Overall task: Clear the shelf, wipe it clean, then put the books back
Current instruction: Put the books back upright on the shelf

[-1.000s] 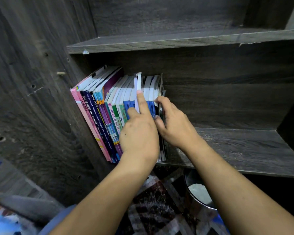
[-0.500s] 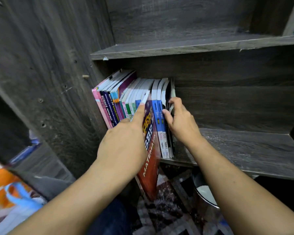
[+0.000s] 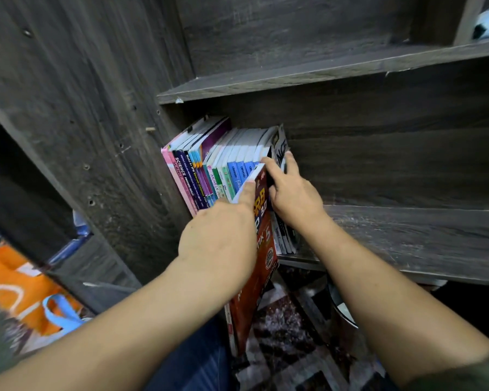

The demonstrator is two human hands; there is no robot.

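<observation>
A row of books [image 3: 209,170] leans against the left wall of a dark wooden shelf [image 3: 407,238]. My left hand [image 3: 220,244] grips a red maths workbook [image 3: 261,266] drawn halfway out of the row, its lower end hanging past the shelf's front edge. My right hand [image 3: 291,193] sits at the right end of the row. Its thumb and fingers pinch the last few thin books [image 3: 280,148] there, one with a black-and-white cover.
An upper shelf board [image 3: 322,77] runs above the books. To the right of the books the shelf board is bare wood. Below are a patterned floor mat [image 3: 291,334], a metal bowl [image 3: 342,309] and, at far left, an orange bag [image 3: 26,289].
My left hand has pulled the red workbook out of the row toward me. My right hand has stayed at the end books, now pinching them. The view has shifted left.
</observation>
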